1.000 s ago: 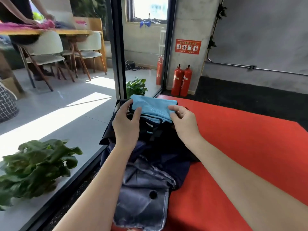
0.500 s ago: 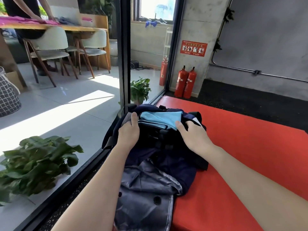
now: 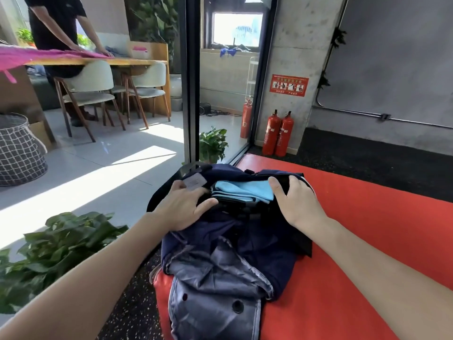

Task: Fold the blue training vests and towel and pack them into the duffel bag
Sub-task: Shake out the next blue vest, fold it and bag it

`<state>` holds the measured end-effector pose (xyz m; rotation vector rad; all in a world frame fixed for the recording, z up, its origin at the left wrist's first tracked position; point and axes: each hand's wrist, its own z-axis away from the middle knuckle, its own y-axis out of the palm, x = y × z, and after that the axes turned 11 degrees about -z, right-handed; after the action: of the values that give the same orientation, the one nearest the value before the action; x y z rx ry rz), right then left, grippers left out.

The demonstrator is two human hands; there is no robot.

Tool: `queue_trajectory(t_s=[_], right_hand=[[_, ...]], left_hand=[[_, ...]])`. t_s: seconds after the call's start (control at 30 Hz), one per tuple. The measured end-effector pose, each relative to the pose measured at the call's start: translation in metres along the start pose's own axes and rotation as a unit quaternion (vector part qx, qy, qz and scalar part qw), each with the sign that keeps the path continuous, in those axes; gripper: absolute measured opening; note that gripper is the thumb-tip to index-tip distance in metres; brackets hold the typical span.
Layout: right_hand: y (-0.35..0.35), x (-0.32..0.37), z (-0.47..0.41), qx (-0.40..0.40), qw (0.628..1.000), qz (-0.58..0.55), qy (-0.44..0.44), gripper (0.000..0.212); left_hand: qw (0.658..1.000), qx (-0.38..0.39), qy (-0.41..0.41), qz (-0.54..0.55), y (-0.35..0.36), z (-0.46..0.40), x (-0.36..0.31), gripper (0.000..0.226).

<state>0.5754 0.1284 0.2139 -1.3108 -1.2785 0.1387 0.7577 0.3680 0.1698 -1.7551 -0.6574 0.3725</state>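
The dark navy duffel bag point(image 3: 228, 244) is laid on the red mat point(image 3: 367, 241), its long axis running away from the camera, its grey-lined flap point(image 3: 215, 290) spread nearest at the mat's left edge. At the far, open end the folded light-blue cloth point(image 3: 242, 191) is seen inside the mouth. The left rim is pressed by the left hand point(image 3: 183, 207), fingers spread flat beside a white label point(image 3: 195, 181) whose writing cannot be read. The right rim is gripped by the right hand point(image 3: 296, 202). Bare mat is left to the right. Beyond, two red fire extinguishers point(image 3: 278, 133) stand under a red sign point(image 3: 289, 85), its text too small to read.
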Motion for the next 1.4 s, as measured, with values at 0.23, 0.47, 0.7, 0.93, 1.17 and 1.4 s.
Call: queue_trajectory(t_s=[0.23, 0.47, 0.7, 0.93, 1.17, 1.4], right_hand=[[-0.053, 0.033, -0.037, -0.078, 0.996, -0.004, -0.033, 0.085], [-0.085, 0.054, -0.049, -0.041, 0.999, 0.001, 0.003, 0.111], [-0.057, 0.006, 0.003, 0.118, 0.987, 0.089, -0.064, 0.067], [-0.063, -0.001, 0.015, -0.017, 0.989, 0.118, -0.091, 0.073], [-0.061, -0.017, 0.016, 0.070, 0.994, 0.060, 0.063, 0.078], [-0.064, -0.019, 0.023, 0.051, 0.996, 0.061, 0.046, 0.091]], left_hand=[[0.953, -0.279, 0.071, -0.089, -0.095, -0.029, 0.008, 0.070], [0.941, -0.322, 0.086, -0.055, -0.138, -0.041, -0.009, 0.066], [0.971, -0.116, 0.178, -0.112, -0.068, -0.008, -0.032, 0.080], [0.984, -0.077, 0.158, -0.024, -0.066, -0.017, -0.051, 0.076], [0.992, 0.122, -0.037, 0.021, -0.054, -0.043, -0.064, 0.083], [0.987, 0.147, -0.059, -0.024, -0.037, -0.065, -0.069, 0.070]])
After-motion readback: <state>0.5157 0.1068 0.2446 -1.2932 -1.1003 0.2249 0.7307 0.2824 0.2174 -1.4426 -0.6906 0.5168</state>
